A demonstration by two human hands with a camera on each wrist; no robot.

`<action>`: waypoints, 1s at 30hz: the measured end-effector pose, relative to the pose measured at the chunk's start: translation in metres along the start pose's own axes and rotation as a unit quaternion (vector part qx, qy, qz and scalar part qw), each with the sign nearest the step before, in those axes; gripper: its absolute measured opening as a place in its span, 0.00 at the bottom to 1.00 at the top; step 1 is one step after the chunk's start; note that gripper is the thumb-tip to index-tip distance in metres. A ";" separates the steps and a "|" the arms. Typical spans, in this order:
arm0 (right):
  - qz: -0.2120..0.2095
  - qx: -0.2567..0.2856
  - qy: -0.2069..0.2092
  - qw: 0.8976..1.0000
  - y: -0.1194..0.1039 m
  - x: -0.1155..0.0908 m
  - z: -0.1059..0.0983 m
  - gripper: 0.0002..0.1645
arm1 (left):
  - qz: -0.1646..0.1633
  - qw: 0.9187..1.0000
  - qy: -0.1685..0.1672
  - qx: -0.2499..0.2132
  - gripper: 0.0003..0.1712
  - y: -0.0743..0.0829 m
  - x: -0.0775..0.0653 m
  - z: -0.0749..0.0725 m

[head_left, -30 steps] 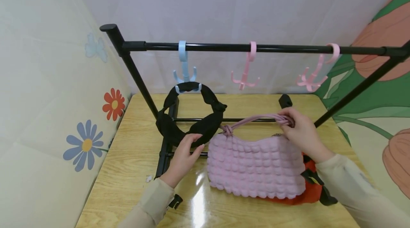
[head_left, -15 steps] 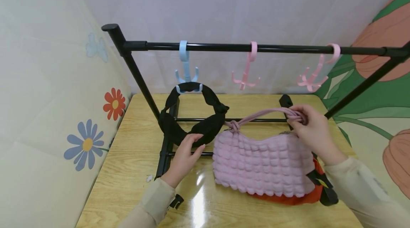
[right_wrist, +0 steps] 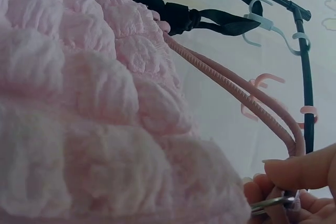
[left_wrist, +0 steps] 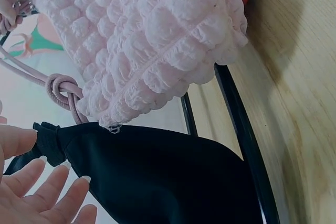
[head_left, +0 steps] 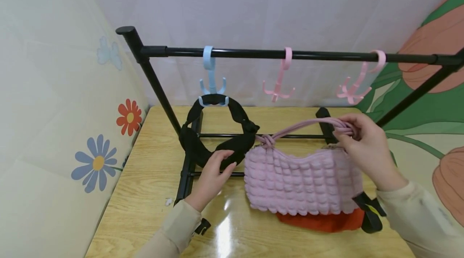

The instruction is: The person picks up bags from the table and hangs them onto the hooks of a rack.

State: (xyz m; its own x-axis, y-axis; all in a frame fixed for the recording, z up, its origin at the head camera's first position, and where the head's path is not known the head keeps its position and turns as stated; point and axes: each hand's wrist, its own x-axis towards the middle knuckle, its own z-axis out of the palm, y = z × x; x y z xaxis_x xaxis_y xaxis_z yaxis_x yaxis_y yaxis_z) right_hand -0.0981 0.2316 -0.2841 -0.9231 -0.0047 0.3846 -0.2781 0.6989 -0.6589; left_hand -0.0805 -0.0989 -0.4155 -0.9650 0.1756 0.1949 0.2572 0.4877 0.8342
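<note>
A puffy pink handbag (head_left: pixel 302 181) with a knotted cord strap (head_left: pixel 304 124) hangs from my right hand (head_left: pixel 369 149), which grips the strap's right end between thumb and fingers. In the right wrist view the thumb presses by a metal ring (right_wrist: pixel 273 201). My left hand (head_left: pixel 212 175) is just below a black bag (head_left: pixel 235 145), fingers extended and holding nothing. That black bag hangs by its strap from the blue hook (head_left: pixel 211 77) on the rack. Behind and under the handbag lies a red item (head_left: pixel 322 221) with black straps, partly hidden.
The black rack's top bar (head_left: pixel 239 53) also carries a pink hook (head_left: pixel 278 81) at the middle and another pink hook (head_left: pixel 353 89) at the right. A black buckle (head_left: pixel 203 226) lies on the wooden table (head_left: pixel 137 217) by the left sleeve.
My right hand has moved right and slightly up with the handbag, uncovering more of the red item's lower part. My left hand has barely shifted.
</note>
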 end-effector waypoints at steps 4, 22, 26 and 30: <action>-0.006 -0.001 0.008 1.000 -0.002 -0.001 -0.002 0.14 | 0.009 1.000 0.000 -0.004 0.20 0.003 0.001 0.001; -0.014 0.006 0.034 0.999 -0.010 -0.001 -0.012 0.14 | 0.031 0.999 -0.004 -0.012 0.19 0.014 0.004 0.003; -0.015 0.009 0.039 0.999 -0.010 -0.001 -0.015 0.16 | 0.028 1.000 -0.005 -0.012 0.19 0.015 0.004 0.004; -0.019 0.022 0.053 0.998 -0.011 -0.001 -0.016 0.17 | 0.023 1.000 -0.010 -0.014 0.19 0.016 0.003 0.004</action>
State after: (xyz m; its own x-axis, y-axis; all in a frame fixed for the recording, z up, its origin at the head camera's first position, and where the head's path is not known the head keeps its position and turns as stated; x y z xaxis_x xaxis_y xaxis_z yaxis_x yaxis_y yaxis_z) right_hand -0.0899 0.2358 -0.2667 -0.8786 0.0462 0.4753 -0.3268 0.6676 -0.6690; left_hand -0.0795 -0.0871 -0.4035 -0.9510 0.2149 0.2222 0.2988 0.4546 0.8390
